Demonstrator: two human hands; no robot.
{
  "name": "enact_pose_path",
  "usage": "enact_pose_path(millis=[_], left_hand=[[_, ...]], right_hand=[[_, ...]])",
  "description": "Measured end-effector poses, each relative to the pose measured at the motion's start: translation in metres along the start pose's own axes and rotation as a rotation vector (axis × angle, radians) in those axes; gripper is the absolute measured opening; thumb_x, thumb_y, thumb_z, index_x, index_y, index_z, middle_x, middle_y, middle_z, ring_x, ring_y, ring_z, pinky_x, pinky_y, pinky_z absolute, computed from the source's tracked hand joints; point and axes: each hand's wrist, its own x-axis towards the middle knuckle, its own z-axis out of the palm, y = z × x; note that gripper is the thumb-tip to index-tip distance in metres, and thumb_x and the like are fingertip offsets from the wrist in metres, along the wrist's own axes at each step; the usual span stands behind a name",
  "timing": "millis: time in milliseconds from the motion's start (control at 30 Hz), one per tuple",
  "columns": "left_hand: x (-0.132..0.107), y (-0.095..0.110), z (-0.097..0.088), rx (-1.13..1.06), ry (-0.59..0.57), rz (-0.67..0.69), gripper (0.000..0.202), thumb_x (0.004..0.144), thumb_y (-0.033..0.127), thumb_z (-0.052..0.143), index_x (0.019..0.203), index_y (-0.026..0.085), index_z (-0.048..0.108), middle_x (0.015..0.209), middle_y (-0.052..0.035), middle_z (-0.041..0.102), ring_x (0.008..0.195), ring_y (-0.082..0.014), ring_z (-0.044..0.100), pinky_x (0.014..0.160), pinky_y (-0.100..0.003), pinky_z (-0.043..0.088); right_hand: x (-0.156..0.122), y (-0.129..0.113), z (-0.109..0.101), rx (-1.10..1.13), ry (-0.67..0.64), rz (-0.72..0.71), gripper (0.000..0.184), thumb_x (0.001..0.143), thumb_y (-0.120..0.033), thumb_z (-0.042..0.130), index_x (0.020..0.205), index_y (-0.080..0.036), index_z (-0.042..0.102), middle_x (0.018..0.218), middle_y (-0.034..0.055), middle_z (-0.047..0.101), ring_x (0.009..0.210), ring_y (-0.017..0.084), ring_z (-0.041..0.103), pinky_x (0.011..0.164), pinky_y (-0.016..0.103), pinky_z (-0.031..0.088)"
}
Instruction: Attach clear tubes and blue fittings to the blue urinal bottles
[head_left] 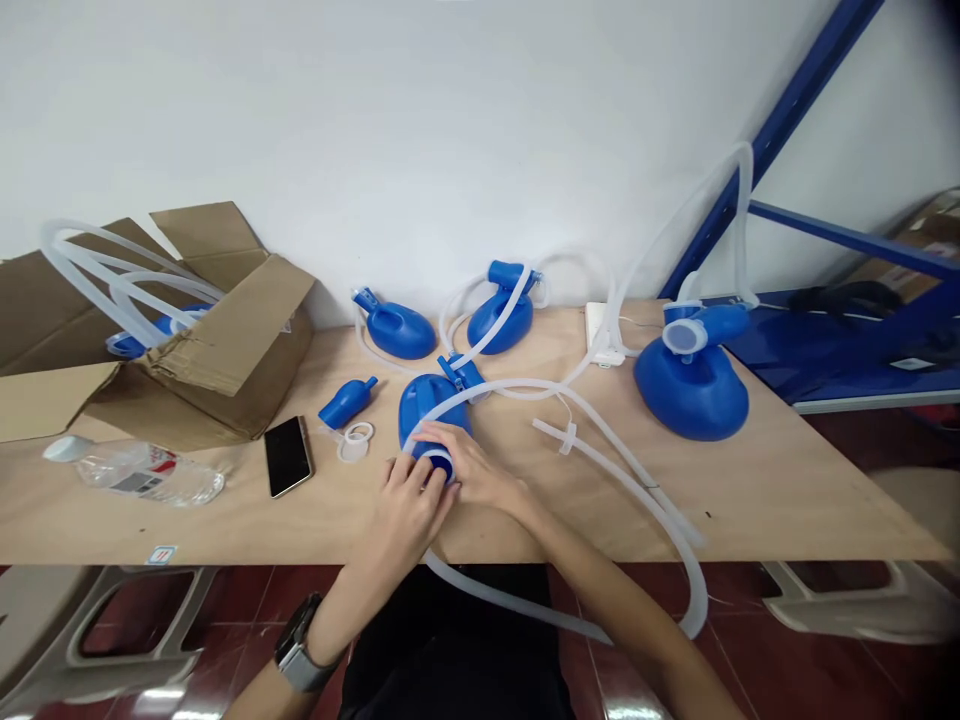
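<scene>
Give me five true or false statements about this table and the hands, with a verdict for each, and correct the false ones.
1. The left hand and right hand are both on a blue plastic container. True.
2. The smartwatch is on the right wrist. False: it is on the left wrist.
3. The plastic water bottle stands upright. False: it lies on its side.
4. A black smartphone lies on the wooden table. True.
5. The cardboard box is closed. False: its flaps are open, and clear tubing sticks out of it.
</scene>
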Motion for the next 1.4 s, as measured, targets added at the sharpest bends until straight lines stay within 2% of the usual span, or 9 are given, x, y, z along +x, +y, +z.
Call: enact_pose_path(millis=[67,200,533,667,833,1000,1133,1267,1400], left_hand=[[0.004,0.006,0.000,0.080,-0.039,-0.043,0.023,0.102,0.026,0.055,0.083,0.018,0.066,0.083,-0.0080,0.066,0.087,-0.0281,0.058,0.082,-0.044,0.040],[0.011,0.014,0.001,0.165,-0.059,-0.134,0.020,0.099,0.020,0.055,0.083,0.019,0.066,0.078,-0.0073,0.064,0.086,-0.0301,0.056,0.081,-0.047,0.037],[0.004,0.004,0.009,0.078,-0.157,-0.054,0.020,0.097,0.011,0.050,0.088,0.020,0.066,0.082,-0.0076,0.062,0.086,-0.0295,0.054,0.087,-0.050,0.038],[-0.004,0.017,0.004,0.107,-0.123,-0.203,0.018,0.096,0.008,0.049,0.099,0.018,0.064,0.095,-0.0110,0.065,0.097,-0.0328,0.056,0.088,-0.050,0.040],[-0.006,0.029,0.011,0.002,-0.003,-0.395,0.014,0.097,0.011,0.049,0.091,0.018,0.058,0.085,-0.0100,0.064,0.085,-0.0306,0.056,0.077,-0.043,0.043],[-0.002,0.027,0.014,-0.175,0.128,-0.450,0.013,0.104,0.027,0.048,0.101,0.018,0.056,0.087,-0.0094,0.067,0.080,-0.0280,0.060,0.076,-0.040,0.047],[-0.003,0.022,0.014,-0.210,0.130,-0.519,0.017,0.105,0.034,0.048,0.100,0.019,0.056,0.089,-0.0099,0.067,0.078,-0.0284,0.062,0.073,-0.040,0.049],[-0.006,0.017,0.016,-0.214,0.111,-0.518,0.021,0.104,0.030,0.047,0.086,0.023,0.053,0.079,-0.0067,0.064,0.075,-0.0276,0.061,0.072,-0.039,0.048],[-0.004,0.018,0.018,-0.185,0.115,-0.502,0.021,0.105,0.025,0.044,0.086,0.022,0.053,0.080,-0.0068,0.063,0.077,-0.0270,0.059,0.073,-0.039,0.047]], right_hand=[[0.009,0.003,-0.001,0.024,-0.091,-0.010,0.053,0.092,-0.015,0.057,0.145,-0.019,0.051,0.146,0.0153,0.060,0.146,0.028,0.049,0.123,0.050,0.037],[0.015,0.009,0.007,0.054,-0.045,0.035,0.044,0.094,-0.011,0.052,0.135,-0.022,0.061,0.135,0.0083,0.070,0.146,0.023,0.050,0.126,0.047,0.032],[0.012,0.012,0.010,0.060,-0.040,-0.019,0.034,0.100,-0.021,0.052,0.133,-0.019,0.060,0.135,0.0114,0.071,0.144,0.022,0.053,0.125,0.046,0.031],[0.014,0.007,0.020,0.018,0.060,-0.002,0.028,0.102,-0.025,0.051,0.127,-0.021,0.063,0.128,0.0097,0.075,0.139,0.023,0.058,0.122,0.046,0.035],[0.016,0.002,0.036,-0.067,0.193,0.035,0.025,0.103,-0.020,0.048,0.123,-0.022,0.064,0.120,0.0065,0.078,0.130,0.021,0.066,0.120,0.045,0.037],[0.017,0.005,0.041,-0.165,0.188,0.042,0.026,0.098,-0.020,0.054,0.121,-0.022,0.066,0.117,0.0075,0.079,0.128,0.023,0.067,0.116,0.045,0.040],[0.019,0.007,0.044,-0.200,0.183,0.073,0.025,0.099,-0.021,0.053,0.120,-0.023,0.067,0.116,0.0076,0.079,0.127,0.023,0.067,0.116,0.045,0.040],[0.020,0.005,0.046,-0.205,0.212,0.071,0.023,0.100,-0.022,0.052,0.118,-0.022,0.067,0.114,0.0075,0.080,0.126,0.023,0.068,0.115,0.044,0.041],[0.020,0.004,0.048,-0.207,0.222,0.065,0.026,0.100,-0.019,0.048,0.119,-0.021,0.066,0.115,0.0080,0.079,0.126,0.023,0.068,0.116,0.044,0.040]])
